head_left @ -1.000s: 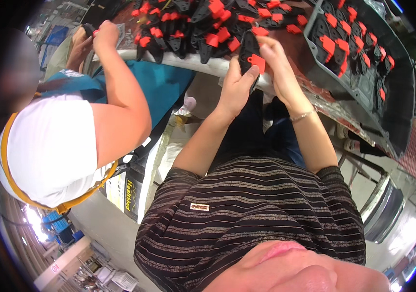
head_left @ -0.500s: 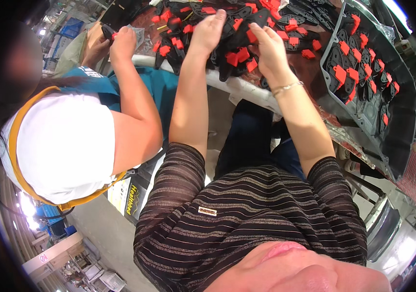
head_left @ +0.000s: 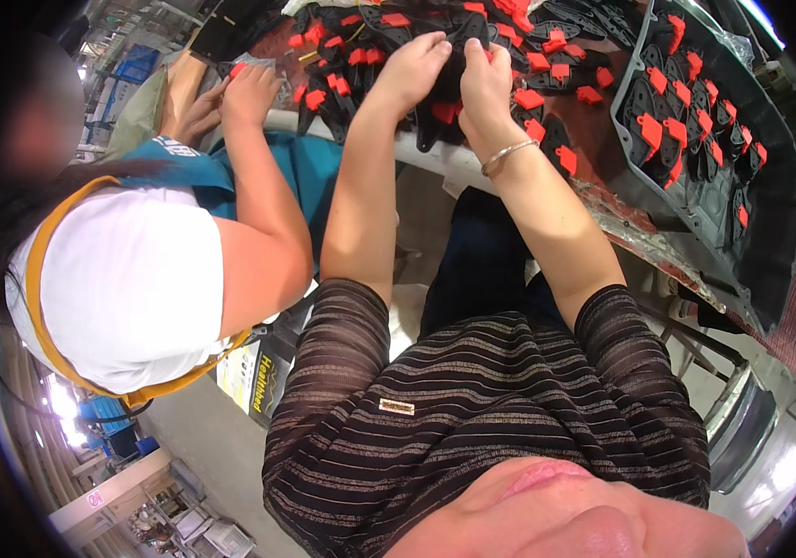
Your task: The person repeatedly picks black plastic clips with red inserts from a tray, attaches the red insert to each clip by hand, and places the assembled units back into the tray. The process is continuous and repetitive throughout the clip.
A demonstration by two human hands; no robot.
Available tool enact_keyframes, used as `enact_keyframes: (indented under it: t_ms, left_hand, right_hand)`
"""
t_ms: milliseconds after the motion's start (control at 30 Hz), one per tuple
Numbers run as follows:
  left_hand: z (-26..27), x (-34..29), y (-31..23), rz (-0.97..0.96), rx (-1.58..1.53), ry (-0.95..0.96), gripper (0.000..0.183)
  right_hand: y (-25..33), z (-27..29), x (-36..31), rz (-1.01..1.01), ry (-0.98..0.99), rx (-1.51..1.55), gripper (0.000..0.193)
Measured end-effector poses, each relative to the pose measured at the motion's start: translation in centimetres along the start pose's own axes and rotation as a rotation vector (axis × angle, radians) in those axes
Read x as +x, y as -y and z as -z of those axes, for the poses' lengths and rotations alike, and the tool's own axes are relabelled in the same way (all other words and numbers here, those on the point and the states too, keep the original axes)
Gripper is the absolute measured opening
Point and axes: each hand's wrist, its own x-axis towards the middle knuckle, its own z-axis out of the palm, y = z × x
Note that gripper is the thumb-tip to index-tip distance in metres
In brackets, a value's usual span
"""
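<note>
My left hand and my right hand are close together over a table strewn with black plastic parts that carry red pieces. Between them is a black plastic part, upright and partly covered by my fingers. Both hands are closed on it, the right thumb uppermost. Red shows at my right fingertips, but its shape is mostly hidden. Beneath my hands lie more black parts with red pieces, in a loose pile.
At the right stands a large dark tray with several black-and-red parts inside. On my left a co-worker in a white and teal top handles a small part with both hands. A white padded edge runs along the table's near side.
My right hand has moved left and turned, closing in beside my left hand. My left hand has shifted slightly right and down. A part with a red piece now shows nearer the table edge.
</note>
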Motion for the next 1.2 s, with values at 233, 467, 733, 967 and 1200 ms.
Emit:
enact_keyframes:
  t_ms: [233,467,733,967,1200]
  left_hand:
    - [0.0,1.7,2.0,0.145,-0.441,0.029,0.040]
    - [-0.1,0.5,0.3,0.178,-0.603,0.028,0.042]
    - [-3.7,-5.8,-5.0,-0.187,-0.384,-0.297,0.041]
    - [-8.3,-10.5,-6.2,-0.250,-0.764,-0.229,0.055]
    - [-9.8,-12.3,-6.9,-0.001,-1.318,0.002,0.052]
  right_hand:
    - [0.4,1.4,0.9,-0.135,0.106,0.444,0.025]
    - [2.4,2.5,0.6,-0.245,0.157,0.502,0.024]
    - [4.5,4.5,-2.4,0.007,0.223,0.588,0.024]
    - [6.2,8.2,-6.0,0.073,0.424,0.512,0.046]
    - [5.1,11.8,-7.3,0.886,0.214,-0.508,0.059]
